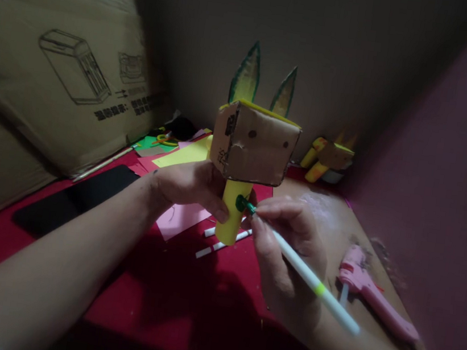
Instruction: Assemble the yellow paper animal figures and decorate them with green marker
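Note:
My left hand [197,187] is closed round a cardboard animal figure [263,147], holding it upright above the table. The figure has a boxy cardboard head with two dark dots, two pointed ears edged in green, and a yellow tube [228,232] below the head. In my right hand [288,245] is a white marker [302,270] with a yellow-green band, gripped like a pen. Its green tip meets the tube at a dark green patch [240,202]. The left fingers behind the figure are partly hidden.
A pink glue gun [373,291] lies at the right on a cardboard sheet [315,209]. Another yellow and cardboard figure [328,159] stands behind. Coloured paper [187,154], white sticks [210,249] and a black flat object [75,197] lie left of centre, beside a large cardboard box [58,71].

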`<state>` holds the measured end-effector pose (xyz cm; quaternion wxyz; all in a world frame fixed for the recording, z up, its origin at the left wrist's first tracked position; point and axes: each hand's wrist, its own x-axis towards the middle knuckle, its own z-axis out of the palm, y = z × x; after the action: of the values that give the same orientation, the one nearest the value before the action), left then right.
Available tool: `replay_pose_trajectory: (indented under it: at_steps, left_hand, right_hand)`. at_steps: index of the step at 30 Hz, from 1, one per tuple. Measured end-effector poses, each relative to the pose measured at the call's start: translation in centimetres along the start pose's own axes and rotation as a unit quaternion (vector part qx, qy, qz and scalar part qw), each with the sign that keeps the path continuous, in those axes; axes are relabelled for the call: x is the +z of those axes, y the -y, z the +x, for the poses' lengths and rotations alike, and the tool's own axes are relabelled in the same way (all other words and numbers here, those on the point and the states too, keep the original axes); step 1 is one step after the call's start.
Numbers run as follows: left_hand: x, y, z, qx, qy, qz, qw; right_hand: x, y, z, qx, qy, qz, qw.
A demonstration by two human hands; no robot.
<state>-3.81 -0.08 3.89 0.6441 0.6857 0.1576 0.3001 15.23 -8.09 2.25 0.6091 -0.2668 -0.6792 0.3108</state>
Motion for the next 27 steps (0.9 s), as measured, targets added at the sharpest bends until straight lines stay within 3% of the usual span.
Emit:
replay_pose_trajectory:
  at_steps: [27]
  left_hand:
    - [0.12, 0.0, -0.15, 0.001, -0.001, -0.015, 1.0]
  right_hand:
    - [-0.11, 0.06, -0.04, 0.012, 0.006, -0.006, 1.0]
